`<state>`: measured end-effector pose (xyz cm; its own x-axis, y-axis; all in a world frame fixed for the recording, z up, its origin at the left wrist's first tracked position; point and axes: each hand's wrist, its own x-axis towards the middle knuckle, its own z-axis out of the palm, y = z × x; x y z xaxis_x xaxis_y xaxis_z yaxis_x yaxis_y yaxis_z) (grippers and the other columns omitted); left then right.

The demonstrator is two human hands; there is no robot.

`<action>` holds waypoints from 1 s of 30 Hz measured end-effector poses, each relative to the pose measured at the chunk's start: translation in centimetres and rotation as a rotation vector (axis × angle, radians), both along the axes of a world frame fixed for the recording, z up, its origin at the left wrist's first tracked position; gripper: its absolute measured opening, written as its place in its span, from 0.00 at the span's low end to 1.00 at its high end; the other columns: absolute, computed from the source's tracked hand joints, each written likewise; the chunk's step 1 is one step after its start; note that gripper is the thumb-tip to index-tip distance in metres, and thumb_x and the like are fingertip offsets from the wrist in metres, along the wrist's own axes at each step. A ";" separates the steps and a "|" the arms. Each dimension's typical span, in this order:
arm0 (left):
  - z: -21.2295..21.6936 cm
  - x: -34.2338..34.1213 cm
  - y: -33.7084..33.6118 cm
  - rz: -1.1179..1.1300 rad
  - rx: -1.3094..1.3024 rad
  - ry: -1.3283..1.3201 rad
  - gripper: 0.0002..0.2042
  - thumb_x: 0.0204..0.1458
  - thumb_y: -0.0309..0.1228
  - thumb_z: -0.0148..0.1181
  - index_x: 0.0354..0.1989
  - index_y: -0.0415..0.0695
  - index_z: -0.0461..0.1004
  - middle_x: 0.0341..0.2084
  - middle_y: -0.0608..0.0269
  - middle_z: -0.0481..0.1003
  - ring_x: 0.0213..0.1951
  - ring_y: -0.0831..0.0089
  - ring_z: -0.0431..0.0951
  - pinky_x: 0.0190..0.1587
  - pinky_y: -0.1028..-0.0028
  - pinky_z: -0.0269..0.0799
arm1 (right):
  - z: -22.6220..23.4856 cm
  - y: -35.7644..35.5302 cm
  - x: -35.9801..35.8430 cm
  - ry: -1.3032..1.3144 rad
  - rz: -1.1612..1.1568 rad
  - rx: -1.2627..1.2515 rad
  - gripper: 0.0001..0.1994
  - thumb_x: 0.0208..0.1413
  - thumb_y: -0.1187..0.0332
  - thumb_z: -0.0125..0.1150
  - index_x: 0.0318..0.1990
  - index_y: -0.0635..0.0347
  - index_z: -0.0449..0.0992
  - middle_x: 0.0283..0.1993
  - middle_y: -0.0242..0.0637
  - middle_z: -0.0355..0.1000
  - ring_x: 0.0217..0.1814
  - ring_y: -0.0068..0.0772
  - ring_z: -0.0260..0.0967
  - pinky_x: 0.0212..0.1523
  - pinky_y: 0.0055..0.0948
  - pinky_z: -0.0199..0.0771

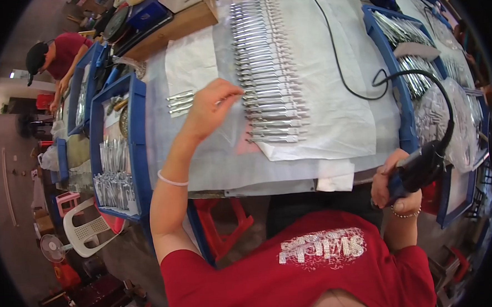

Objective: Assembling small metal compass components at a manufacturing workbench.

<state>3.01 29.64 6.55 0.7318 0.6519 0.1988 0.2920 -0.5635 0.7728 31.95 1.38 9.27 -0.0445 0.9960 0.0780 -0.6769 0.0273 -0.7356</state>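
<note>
My left hand (pixel 213 106) is over the left ends of a long row of slim silver metal pieces (pixel 267 80). Its thumb and fingers are pinched together, and a small silver glint shows between them; what they hold is too small to name. Several matching loose metal pieces (pixel 181 101) lie on a white cloth just left of that hand. My right hand (pixel 395 182) is wrapped around a black and dark blue corded handheld power tool (pixel 416 169), held over the table's front right edge. Its working end is hidden by my fingers.
The tool's black cable (pixel 339 76) loops across the white sheet (pixel 333 115). Blue bins with silver parts stand left (pixel 141 159) and right (pixel 402 112). A wooden box (pixel 167 27) sits at the back left. Another person (pixel 68 57) works at far left, near a white chair (pixel 89 231).
</note>
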 end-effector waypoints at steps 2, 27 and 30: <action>-0.4 2.3 -1.8 -0.132 0.066 0.059 0.06 0.49 0.20 0.56 0.35 0.37 0.75 0.32 0.58 0.74 0.35 0.67 0.75 0.37 0.74 0.69 | 0.2 -0.1 -0.2 -0.026 0.021 -0.013 0.32 0.32 0.74 0.73 0.47 0.71 0.60 0.20 0.42 0.68 0.19 0.31 0.67 0.22 0.24 0.69; -3.8 5.9 -3.8 -0.224 0.283 0.237 0.07 0.44 0.28 0.62 0.31 0.42 0.73 0.28 0.60 0.73 0.35 0.61 0.73 0.39 0.66 0.66 | 0.2 -2.4 -0.3 -0.074 0.079 -0.089 0.32 0.21 0.87 0.69 0.45 0.74 0.68 0.36 0.51 0.71 0.24 0.32 0.71 0.21 0.22 0.66; -3.6 5.7 -4.1 -0.215 0.226 0.174 0.07 0.44 0.27 0.61 0.32 0.41 0.74 0.28 0.58 0.74 0.34 0.59 0.73 0.39 0.66 0.67 | 0.1 -2.6 -0.4 -0.062 0.093 -0.080 0.33 0.21 0.87 0.69 0.45 0.73 0.68 0.45 0.51 0.69 0.26 0.34 0.71 0.22 0.24 0.67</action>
<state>8.75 25.49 2.93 0.8833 0.4328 0.1802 0.2644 -0.7774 0.5708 31.51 -1.18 9.32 -0.1391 0.9902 -0.0069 -0.6266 -0.0934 -0.7737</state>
